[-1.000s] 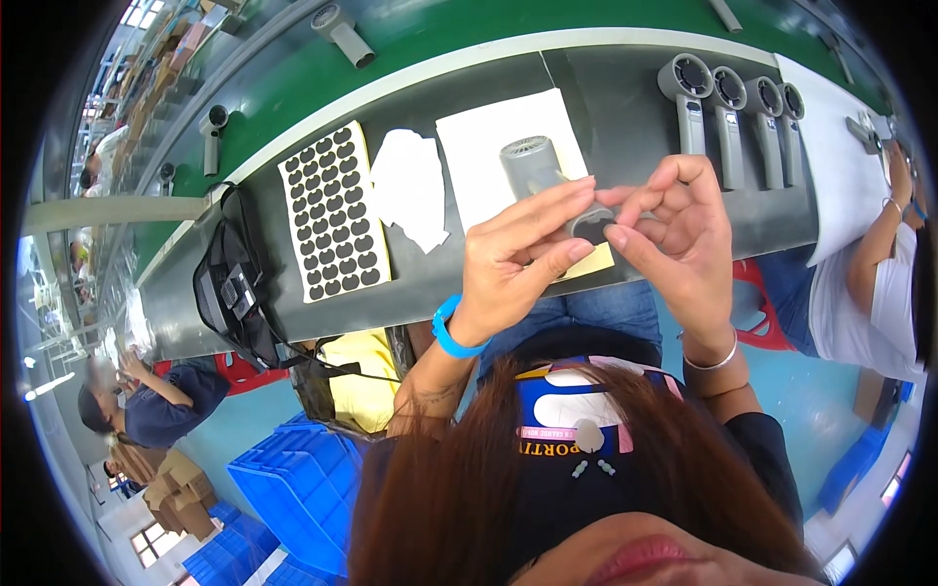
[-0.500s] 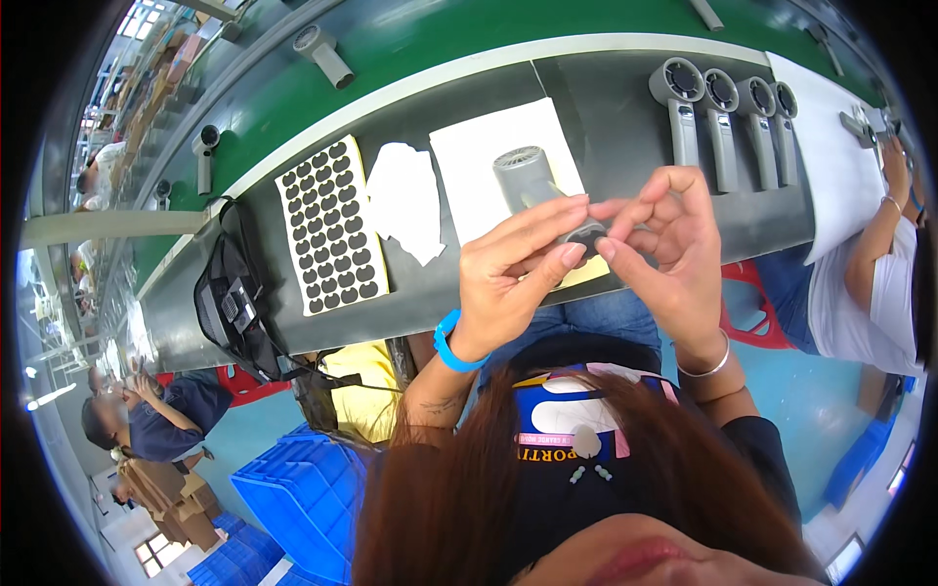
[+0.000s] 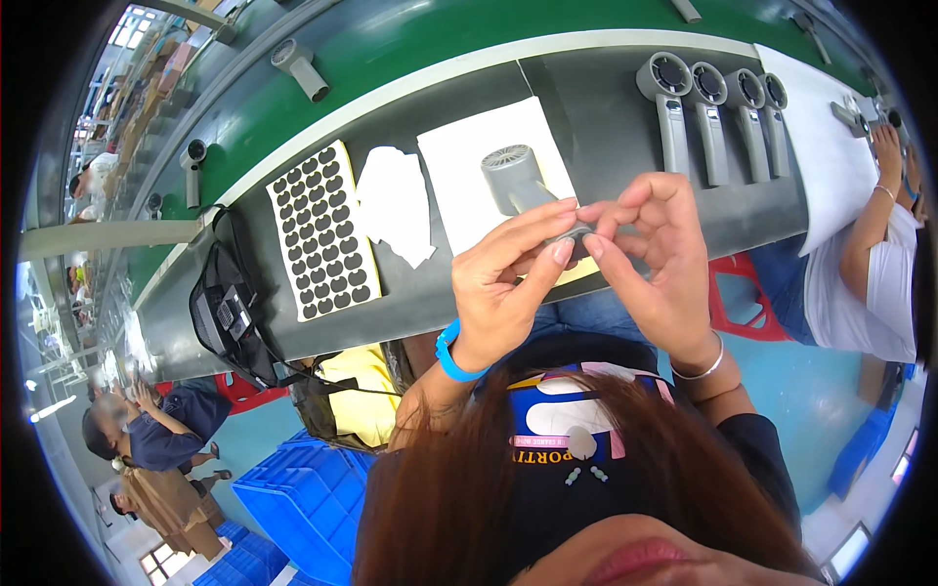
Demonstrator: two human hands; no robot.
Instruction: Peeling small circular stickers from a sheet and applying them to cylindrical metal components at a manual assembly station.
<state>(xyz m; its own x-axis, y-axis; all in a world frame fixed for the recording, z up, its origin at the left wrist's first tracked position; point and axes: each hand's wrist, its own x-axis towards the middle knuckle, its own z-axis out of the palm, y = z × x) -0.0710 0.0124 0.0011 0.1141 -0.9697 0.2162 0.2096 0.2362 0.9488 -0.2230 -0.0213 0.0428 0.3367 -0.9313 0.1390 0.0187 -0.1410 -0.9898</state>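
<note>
A grey handheld fan (image 3: 508, 178) is tilted over the white paper, its round grille head away from me and its handle end toward me. My left hand (image 3: 508, 269) is closed round the handle, thumb and fingers near its end. At that same end the fingertips of my right hand (image 3: 650, 254) are pinched together against the fan, the other fingers curled up. My fingers cover most of the handle end, and I cannot make out whether a small piece lies between the right fingertips. Left of my hands lies a sheet of black stickers (image 3: 322, 234).
White crumpled backing paper (image 3: 396, 200) lies between the sticker sheet and the white paper stack (image 3: 445, 166). Several finished-looking grey fans (image 3: 672, 132) stand in a row at right. A black bag (image 3: 230, 308) sits at left. Blue crates (image 3: 303, 488) are below; a co-worker's hand (image 3: 887, 156) is far right.
The whole view has shifted slightly. The fan's handle end has turned a little, so its dark end face shows less between my fingers. Both hands keep their grip.
</note>
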